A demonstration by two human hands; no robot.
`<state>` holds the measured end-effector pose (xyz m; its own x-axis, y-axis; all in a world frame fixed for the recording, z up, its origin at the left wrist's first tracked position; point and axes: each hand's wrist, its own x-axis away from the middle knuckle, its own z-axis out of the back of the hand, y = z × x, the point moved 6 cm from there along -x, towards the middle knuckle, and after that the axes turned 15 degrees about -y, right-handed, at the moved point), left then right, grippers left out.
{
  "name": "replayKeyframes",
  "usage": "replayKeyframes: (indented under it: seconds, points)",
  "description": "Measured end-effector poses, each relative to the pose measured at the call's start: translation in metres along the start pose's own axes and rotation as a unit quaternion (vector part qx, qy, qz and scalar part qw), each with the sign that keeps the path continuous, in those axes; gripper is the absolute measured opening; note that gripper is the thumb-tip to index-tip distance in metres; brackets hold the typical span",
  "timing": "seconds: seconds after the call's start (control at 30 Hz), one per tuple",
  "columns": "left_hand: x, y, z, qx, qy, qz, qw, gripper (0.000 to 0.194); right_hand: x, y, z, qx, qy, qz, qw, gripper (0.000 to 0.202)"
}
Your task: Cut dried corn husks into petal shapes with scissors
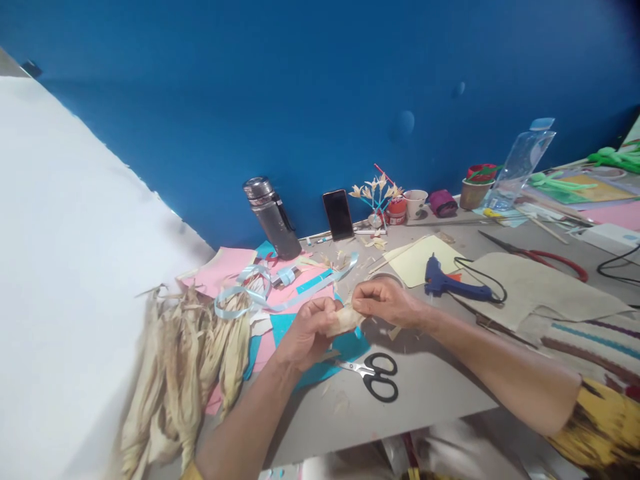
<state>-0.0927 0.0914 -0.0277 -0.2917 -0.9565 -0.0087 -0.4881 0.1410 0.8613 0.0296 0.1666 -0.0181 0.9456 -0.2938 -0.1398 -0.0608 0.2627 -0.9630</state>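
Note:
Between my two hands is a small pale piece of dried husk (345, 321), held above the middle of the table. My left hand (313, 330) pinches its left end between thumb and fingers. The fingers of my right hand (383, 301) are closed on its right end. Just below lie black-handled scissors (383, 377), slightly open, partly over blue paper (353, 347). A bundle of dried husks (175, 367) hangs over the table's left edge. To the right of my right hand, a blue glue gun (453, 283) lies beside yellow paper (415, 261).
A grey flask (273, 220), a phone (338, 215), husk flowers (375, 193), a paper cup (415, 203) and a clear bottle (523, 167) stand along the blue wall. Light blue ribbon (240, 310) curls at the left. Red-handled shears (550, 259) lie at the right.

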Motion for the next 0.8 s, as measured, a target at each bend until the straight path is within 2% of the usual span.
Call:
replayKeyframes:
  seconds: [0.1, 0.17, 0.3, 0.43, 0.6, 0.7, 0.8]
  points:
    - [0.003, 0.007, 0.000, 0.012, 0.002, -0.014, 1.000, 0.028, 0.002, 0.003, 0.007, -0.009, 0.031, 0.002, 0.999, 0.035]
    - [0.003, 0.007, 0.000, 0.000, 0.004, -0.012, 1.000, 0.035, 0.002, 0.004, 0.009, -0.007, 0.043, 0.004, 0.999, 0.035]
    - [0.002, 0.001, 0.003, -0.044, 0.032, 0.001, 0.999, 0.024, 0.002, 0.002, 0.006, 0.018, 0.025, 0.001, 1.000, 0.034]
    - [0.000, 0.000, 0.002, -0.009, 0.018, 0.000, 1.000, 0.027, 0.001, 0.001, 0.002, 0.034, 0.013, 0.000, 0.999, 0.035]
    - [0.002, 0.011, 0.009, 0.046, 0.037, -0.054, 0.997, 0.026, 0.002, 0.004, 0.006, 0.001, 0.056, 0.000, 0.998, 0.036]
    - [0.002, 0.009, 0.006, 0.008, 0.045, -0.035, 0.998, 0.033, 0.002, 0.002, 0.006, 0.009, 0.073, 0.002, 0.997, 0.037]
    - [0.001, 0.004, 0.003, -0.024, 0.052, -0.015, 0.998, 0.027, 0.001, 0.000, 0.003, 0.033, 0.068, -0.008, 0.997, 0.037]
